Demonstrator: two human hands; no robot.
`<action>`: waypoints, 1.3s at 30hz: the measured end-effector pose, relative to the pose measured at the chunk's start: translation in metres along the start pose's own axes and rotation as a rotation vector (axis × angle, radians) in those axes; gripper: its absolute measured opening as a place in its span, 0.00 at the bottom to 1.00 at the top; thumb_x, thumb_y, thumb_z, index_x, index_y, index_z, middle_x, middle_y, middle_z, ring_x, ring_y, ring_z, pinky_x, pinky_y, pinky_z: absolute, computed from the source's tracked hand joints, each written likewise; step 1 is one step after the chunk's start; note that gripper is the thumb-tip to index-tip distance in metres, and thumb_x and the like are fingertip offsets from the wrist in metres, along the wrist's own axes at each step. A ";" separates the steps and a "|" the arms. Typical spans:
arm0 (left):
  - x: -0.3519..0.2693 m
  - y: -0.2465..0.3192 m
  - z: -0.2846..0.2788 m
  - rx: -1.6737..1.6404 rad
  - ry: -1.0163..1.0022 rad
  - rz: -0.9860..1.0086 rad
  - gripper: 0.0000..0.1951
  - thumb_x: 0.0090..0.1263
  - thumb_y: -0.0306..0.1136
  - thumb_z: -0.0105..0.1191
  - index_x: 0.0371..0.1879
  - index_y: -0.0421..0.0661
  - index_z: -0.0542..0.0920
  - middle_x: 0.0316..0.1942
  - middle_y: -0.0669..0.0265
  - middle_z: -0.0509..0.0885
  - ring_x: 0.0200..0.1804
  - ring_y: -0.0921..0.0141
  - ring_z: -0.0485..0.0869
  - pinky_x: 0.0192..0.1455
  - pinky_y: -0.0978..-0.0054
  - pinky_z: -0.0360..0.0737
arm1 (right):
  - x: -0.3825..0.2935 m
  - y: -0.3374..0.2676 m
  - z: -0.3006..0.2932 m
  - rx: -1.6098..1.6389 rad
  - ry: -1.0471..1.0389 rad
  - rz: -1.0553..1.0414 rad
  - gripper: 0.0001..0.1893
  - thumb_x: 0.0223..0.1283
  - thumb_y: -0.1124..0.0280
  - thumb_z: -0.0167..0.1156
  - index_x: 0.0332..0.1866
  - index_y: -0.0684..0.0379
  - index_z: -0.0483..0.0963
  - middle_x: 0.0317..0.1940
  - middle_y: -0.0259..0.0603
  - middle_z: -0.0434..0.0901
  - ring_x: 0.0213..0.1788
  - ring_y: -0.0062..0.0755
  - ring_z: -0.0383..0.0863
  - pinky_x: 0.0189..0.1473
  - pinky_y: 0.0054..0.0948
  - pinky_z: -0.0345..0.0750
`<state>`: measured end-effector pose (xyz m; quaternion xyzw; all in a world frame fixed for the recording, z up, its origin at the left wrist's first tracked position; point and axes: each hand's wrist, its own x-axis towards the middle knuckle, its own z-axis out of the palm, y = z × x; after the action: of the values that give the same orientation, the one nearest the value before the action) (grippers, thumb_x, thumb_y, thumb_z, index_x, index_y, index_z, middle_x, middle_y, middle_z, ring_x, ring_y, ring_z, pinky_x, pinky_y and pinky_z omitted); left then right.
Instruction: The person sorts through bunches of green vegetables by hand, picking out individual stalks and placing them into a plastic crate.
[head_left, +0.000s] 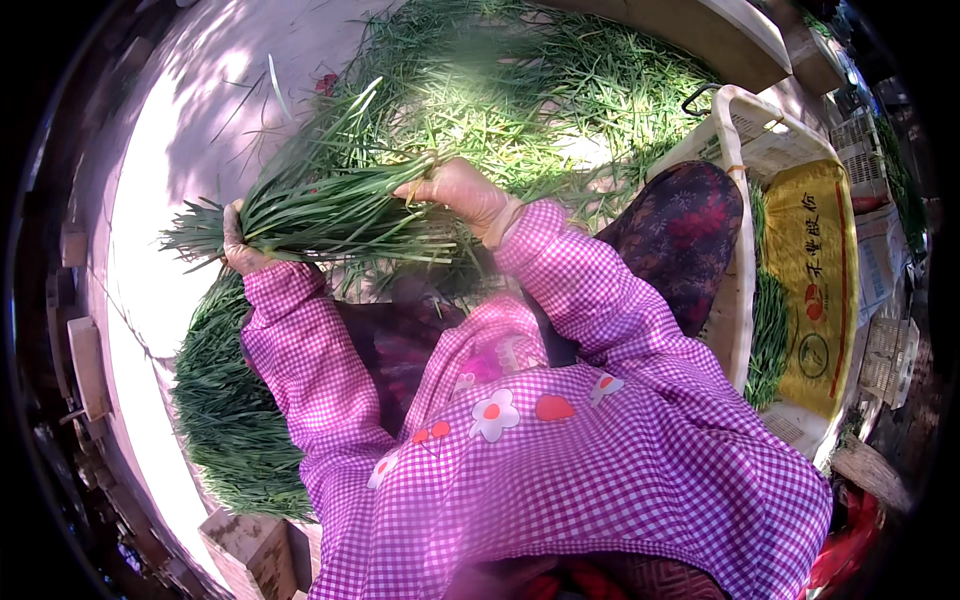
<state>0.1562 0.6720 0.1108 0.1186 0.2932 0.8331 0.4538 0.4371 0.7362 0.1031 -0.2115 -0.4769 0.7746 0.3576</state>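
Observation:
My left hand (244, 244) is wrapped around a bundle of long green chive-like leaves (322, 214), near its left end, where trimmed-looking tips fan out past the fingers. At the bundle's other side, my right hand (465, 193) pinches some of the leaf ends between thumb and fingers. The bundle lies roughly level above my lap, with a few pale stems sticking up from it. Below my left forearm rests a thick pile of similar leaves (232, 397), neatly aligned. My right fingertips are partly hidden by leaves.
Loose leaves (510, 105) cover the ground ahead. To my right stands a white plastic crate (739, 247), holding more leaves (766, 330) and a yellow printed sack (810, 285). A wooden block (251, 551) sits at the lower left, and a concrete-like ledge (690, 37) borders the far right.

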 end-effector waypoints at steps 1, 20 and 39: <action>0.000 0.001 -0.003 0.025 -0.045 -0.009 0.12 0.69 0.36 0.47 0.30 0.42 0.79 0.30 0.57 0.84 0.32 0.59 0.84 0.37 0.55 0.84 | -0.002 -0.004 0.001 0.034 -0.038 0.052 0.13 0.56 0.72 0.64 0.45 0.66 0.78 0.38 0.39 0.83 0.37 0.26 0.80 0.43 0.23 0.76; 0.009 0.024 -0.027 0.136 0.454 0.145 0.16 0.72 0.44 0.44 0.40 0.43 0.79 0.40 0.59 0.83 0.40 0.60 0.82 0.44 0.54 0.82 | -0.014 -0.062 -0.073 -0.817 0.321 -0.058 0.31 0.61 0.47 0.56 0.57 0.65 0.72 0.53 0.50 0.77 0.57 0.37 0.76 0.60 0.31 0.69; 0.000 0.033 -0.015 0.001 0.434 0.217 0.14 0.68 0.40 0.49 0.43 0.43 0.78 0.43 0.55 0.82 0.47 0.55 0.82 0.49 0.47 0.81 | -0.017 -0.051 -0.052 0.287 -0.328 -0.412 0.14 0.63 0.60 0.58 0.41 0.62 0.79 0.39 0.39 0.83 0.47 0.28 0.80 0.55 0.29 0.73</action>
<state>0.1267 0.6525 0.1185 -0.0321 0.3696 0.8829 0.2879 0.5007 0.7690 0.1249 0.0706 -0.4471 0.7689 0.4516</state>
